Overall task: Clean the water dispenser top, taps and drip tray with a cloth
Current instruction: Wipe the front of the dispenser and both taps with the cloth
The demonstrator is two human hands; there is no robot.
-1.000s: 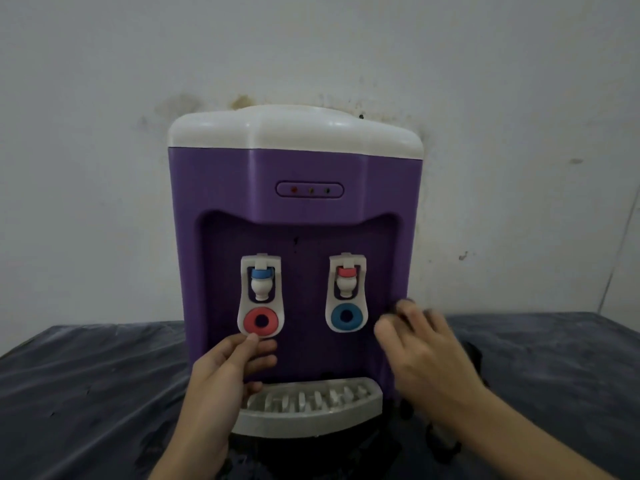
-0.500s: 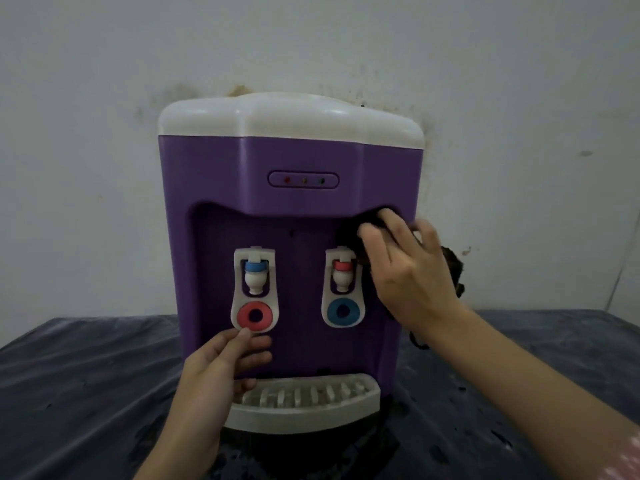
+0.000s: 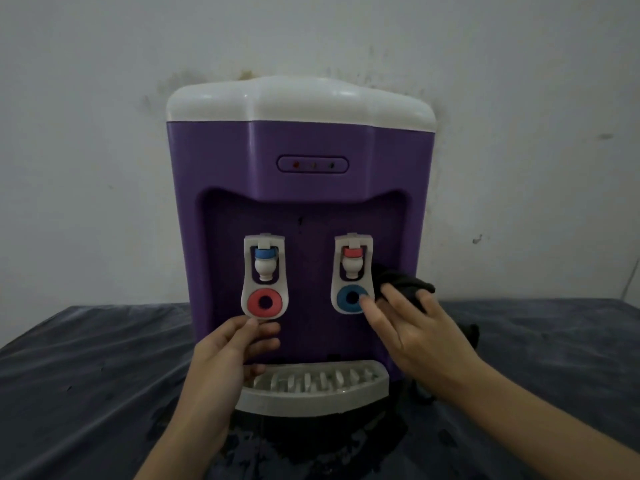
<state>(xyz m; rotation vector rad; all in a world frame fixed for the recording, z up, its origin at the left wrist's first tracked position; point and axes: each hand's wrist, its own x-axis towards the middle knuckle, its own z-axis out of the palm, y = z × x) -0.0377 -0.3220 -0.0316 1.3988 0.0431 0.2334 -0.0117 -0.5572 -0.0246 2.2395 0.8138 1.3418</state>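
A purple water dispenser (image 3: 304, 150) with a white top (image 3: 298, 102) stands against the wall. Its left tap (image 3: 265, 277) has a blue cap and red ring; its right tap (image 3: 353, 273) has a red cap and blue ring. A grey drip tray (image 3: 311, 393) juts out at the bottom. My right hand (image 3: 412, 337) presses a dark cloth (image 3: 405, 282) against the recess wall beside the right tap, thumb by the blue ring. My left hand (image 3: 228, 355) rests on the front panel under the left tap, fingers loosely bent, holding nothing.
The dispenser sits on a table covered by a dark wet sheet (image 3: 86, 375). A stained white wall (image 3: 104, 133) is right behind it. A dark cable (image 3: 471, 332) shows behind my right hand.
My right hand with the cloth has dropped from the recess's upper right corner to beside the right tap's blue ring. My left hand has stayed under the left tap.
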